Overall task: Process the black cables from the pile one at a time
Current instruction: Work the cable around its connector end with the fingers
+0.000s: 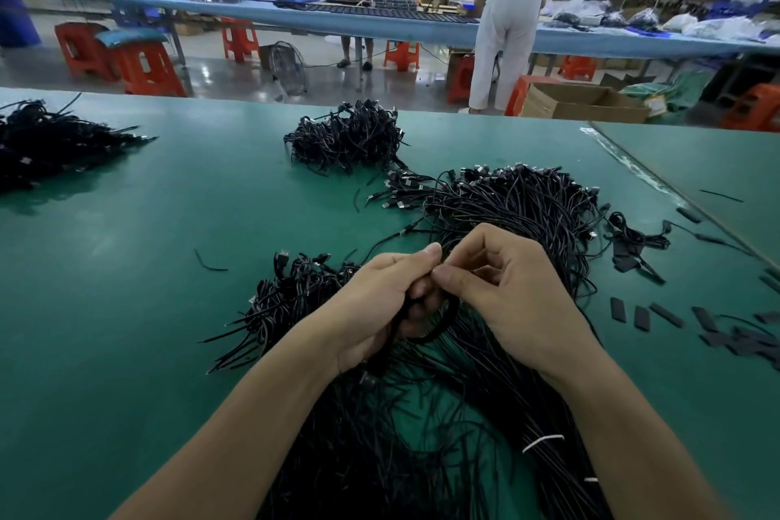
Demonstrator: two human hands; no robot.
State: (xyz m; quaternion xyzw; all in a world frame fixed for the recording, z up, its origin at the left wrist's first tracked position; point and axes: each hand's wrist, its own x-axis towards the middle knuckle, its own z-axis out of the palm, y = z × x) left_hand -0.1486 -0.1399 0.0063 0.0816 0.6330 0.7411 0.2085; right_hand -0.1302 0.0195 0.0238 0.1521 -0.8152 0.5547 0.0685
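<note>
Cable (446,324), thin, black, looped

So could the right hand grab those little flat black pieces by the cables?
Probably yes: the flat black pieces lie on open table just right of the right hand, nothing between. It would first have to let go of the cable it pinches.

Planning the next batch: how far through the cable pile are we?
Seemingly done: the far centre heap, the far left heap and the near heap by the left hand. In hand: it and the right hand pinch one looped cable. Left: the big loose pile under the arms, seemingly the larger share.
</note>
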